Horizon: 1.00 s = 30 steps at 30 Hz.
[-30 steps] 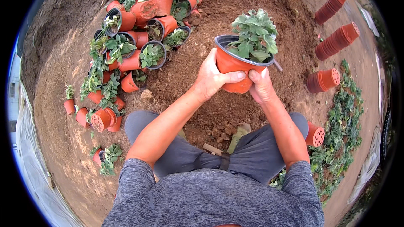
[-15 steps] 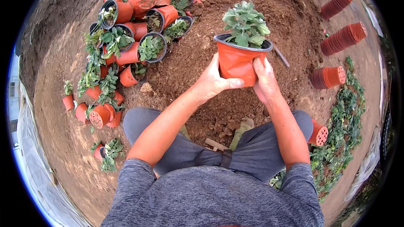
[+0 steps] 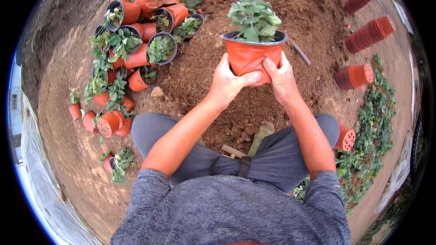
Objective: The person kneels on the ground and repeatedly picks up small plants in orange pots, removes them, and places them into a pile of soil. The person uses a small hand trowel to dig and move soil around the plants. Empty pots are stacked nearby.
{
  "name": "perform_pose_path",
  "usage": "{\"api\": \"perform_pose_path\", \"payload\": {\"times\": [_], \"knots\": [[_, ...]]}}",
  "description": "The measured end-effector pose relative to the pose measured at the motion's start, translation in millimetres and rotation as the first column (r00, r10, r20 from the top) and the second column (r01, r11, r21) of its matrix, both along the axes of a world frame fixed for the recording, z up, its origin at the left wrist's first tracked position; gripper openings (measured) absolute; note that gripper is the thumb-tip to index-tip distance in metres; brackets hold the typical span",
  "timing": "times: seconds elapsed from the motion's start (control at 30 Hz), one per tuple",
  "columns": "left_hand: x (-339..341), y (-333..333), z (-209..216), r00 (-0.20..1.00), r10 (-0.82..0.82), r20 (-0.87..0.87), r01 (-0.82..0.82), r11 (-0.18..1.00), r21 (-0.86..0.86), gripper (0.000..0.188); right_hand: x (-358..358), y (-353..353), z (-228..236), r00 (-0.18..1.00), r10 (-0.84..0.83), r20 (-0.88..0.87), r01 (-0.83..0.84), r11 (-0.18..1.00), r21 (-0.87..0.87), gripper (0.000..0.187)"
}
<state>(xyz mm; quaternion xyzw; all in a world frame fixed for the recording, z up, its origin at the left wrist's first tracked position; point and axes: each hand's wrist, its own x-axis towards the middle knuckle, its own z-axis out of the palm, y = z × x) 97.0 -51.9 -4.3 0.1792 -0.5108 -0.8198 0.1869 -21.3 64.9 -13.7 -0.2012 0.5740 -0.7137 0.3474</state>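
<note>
Between my two hands, held upright above the soil, is an orange-red flexible plant pot (image 3: 245, 56) with a dark rim. A leafy green plant (image 3: 253, 18) grows out of it. My left hand (image 3: 227, 81) grips the pot's left side, its thumb lying across the lower front. On the right side my right hand (image 3: 280, 76) grips it, thumb pressed against the front wall, which is creased and dented there. The fingers behind the pot are hidden.
A heap of tipped orange potted plants (image 3: 131, 36) lies at the left. Brown soil (image 3: 195, 79) spreads ahead of my knees. Stacks of empty pots (image 3: 370, 34) lie at the right, above a strip of green plants (image 3: 374, 122). A thin stick (image 3: 299, 53) rests on the soil.
Both hands have moved the pot slightly left and farther away. My right thumb has shifted inward on the pot's front, and the wall looks more pressed in.
</note>
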Motion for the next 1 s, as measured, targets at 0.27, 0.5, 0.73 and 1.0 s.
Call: {"api": "perform_pose_path", "payload": {"times": [0.27,0.5,0.73,1.0], "knots": [[8.4,-15.9,1.2,0.972,-0.228,-0.054,0.230,0.973,0.024,0.100,7.6,12.4,5.1,0.992,0.094,0.085,-0.082,0.987,-0.137,0.104],[11.5,-8.0,-10.7,0.985,-0.166,0.042,0.159,0.978,0.133,0.088,13.7,15.8,15.4,0.985,0.137,0.102,-0.141,0.989,0.033,0.092],[9.7,-13.1,-4.5,0.995,-0.096,0.009,0.097,0.986,-0.133,0.087,3.9,12.8,18.0,0.982,0.169,0.088,-0.169,0.986,-0.004,0.097],[11.5,-18.2,-4.9,0.994,-0.079,-0.074,0.074,0.995,-0.070,0.083,4.6,12.4,5.0,0.993,0.093,-0.067,-0.094,0.995,-0.016,0.088]]}}
